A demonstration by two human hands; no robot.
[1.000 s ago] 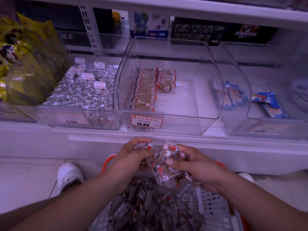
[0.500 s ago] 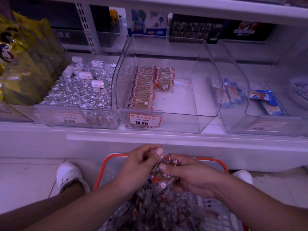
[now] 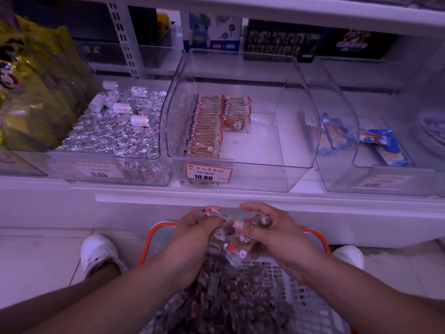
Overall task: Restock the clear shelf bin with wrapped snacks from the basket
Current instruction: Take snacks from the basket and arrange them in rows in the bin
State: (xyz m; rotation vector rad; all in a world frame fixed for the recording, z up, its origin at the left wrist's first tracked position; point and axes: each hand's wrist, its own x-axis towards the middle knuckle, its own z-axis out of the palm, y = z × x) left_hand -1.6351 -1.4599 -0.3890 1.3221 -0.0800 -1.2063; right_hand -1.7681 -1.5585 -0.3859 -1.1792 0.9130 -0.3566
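A clear shelf bin (image 3: 298,141) stands in the middle of the shelf, with a neat row of wrapped snacks (image 3: 204,126) along its left side and a short second stack (image 3: 237,114) beside it. Below, a white basket with an orange rim (image 3: 313,232) holds a heap of the same wrapped snacks (image 3: 221,300). Above the basket my left hand (image 3: 192,230) and my right hand (image 3: 272,227) both grip a bunch of wrapped snacks (image 3: 231,239) between them, just under the shelf edge.
Left of the clear bin is a bin of foil-wrapped sweets (image 3: 113,133), then yellow bags (image 3: 31,88). Right is a bin with blue packets (image 3: 382,145). The white shelf front edge (image 3: 144,198) runs just above my hands. My white shoes (image 3: 98,254) flank the basket.
My hands dipped lower toward the basket, then rose a little, still bunching the snacks; the right hand's fingers have spread over the bundle's top.
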